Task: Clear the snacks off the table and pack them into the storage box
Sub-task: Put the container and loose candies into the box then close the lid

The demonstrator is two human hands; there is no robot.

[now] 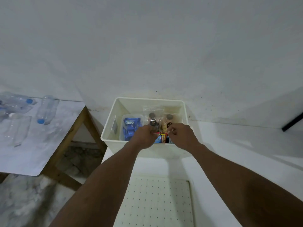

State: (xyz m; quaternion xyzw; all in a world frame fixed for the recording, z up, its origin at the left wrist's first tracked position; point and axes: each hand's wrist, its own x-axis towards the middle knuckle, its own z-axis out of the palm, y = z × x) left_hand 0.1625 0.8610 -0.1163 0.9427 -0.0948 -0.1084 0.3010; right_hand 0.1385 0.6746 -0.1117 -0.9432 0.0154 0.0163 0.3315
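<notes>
A white storage box (113, 112) stands on the white table against the wall. Inside it, a clear tub holds blue biscuit packs (131, 126) at the left, and clear bags of cookies with dark round labels (153, 119) fill the middle and right. My left hand (144, 136) and my right hand (180, 136) reach into the box's near side. Both pinch the edges of a bundle of small colourful snack packets (162, 138) held between them, just above the near rim. What the packets rest on is hidden by my hands.
A white perforated lid (157, 202) lies on the table close in front of the box. To the left, a wooden-framed table carries several empty plastic bottles (46, 108). A black bar (293, 122) pokes in at the right edge. Mottled floor shows between the tables.
</notes>
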